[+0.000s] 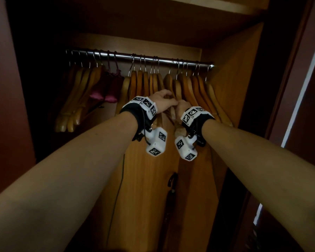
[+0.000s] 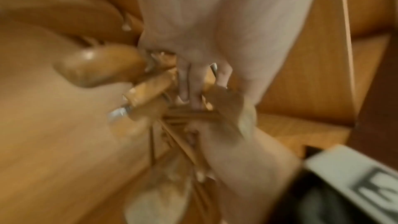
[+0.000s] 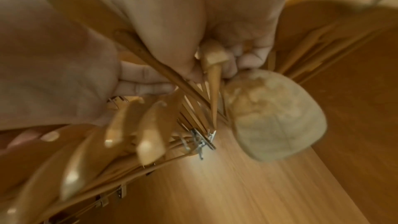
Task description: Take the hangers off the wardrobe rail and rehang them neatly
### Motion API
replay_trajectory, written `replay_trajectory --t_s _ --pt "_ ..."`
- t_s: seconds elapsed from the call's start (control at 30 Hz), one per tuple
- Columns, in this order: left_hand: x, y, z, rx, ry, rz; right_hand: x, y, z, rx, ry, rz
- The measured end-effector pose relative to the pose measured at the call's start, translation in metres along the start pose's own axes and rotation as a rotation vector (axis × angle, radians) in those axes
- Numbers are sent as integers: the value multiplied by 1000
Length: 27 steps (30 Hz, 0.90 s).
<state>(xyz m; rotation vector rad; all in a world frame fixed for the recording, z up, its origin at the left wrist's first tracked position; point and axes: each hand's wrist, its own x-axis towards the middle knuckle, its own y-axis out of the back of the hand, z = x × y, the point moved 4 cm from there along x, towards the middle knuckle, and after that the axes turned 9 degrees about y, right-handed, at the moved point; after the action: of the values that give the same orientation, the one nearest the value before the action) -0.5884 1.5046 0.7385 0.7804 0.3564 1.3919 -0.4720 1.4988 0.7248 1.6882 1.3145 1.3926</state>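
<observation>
The grip of both hands, the left hand [image 1: 161, 99] and the right hand [image 1: 182, 106], is closing around wooden hangers [image 1: 173, 91] still hooked on the rail [image 1: 153, 59], probably to lift them off together.

On 1 metal rail [image 1: 144, 58] hang roughly 20 wooden hangers [image 1: 195, 88], packed too tightly for an exact count, plus 2 pink padded hangers [image 1: 105, 88], with 2 hands among them, left hand [image 1: 161, 101] and right hand [image 1: 183, 105]
</observation>
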Motion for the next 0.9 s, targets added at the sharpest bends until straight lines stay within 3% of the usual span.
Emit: replay_trajectory --t_s 0.23,0.37,0.63,0.77,0.9 --pt "-2 -1 20 -401 -7 87 -1 7 1 -38 43 16" --pt "-2 7 32 -469 17 127 -5 9 9 -45 10 36" --pt "-11 -5 38 -493 -23 134 -10 17 18 -74 124 30" --pt "-18 4 42 -534 -37 188 -7 24 23 -80 106 3" --pt "-25 13 56 -665 35 275 -16 34 26 -82 223 11"
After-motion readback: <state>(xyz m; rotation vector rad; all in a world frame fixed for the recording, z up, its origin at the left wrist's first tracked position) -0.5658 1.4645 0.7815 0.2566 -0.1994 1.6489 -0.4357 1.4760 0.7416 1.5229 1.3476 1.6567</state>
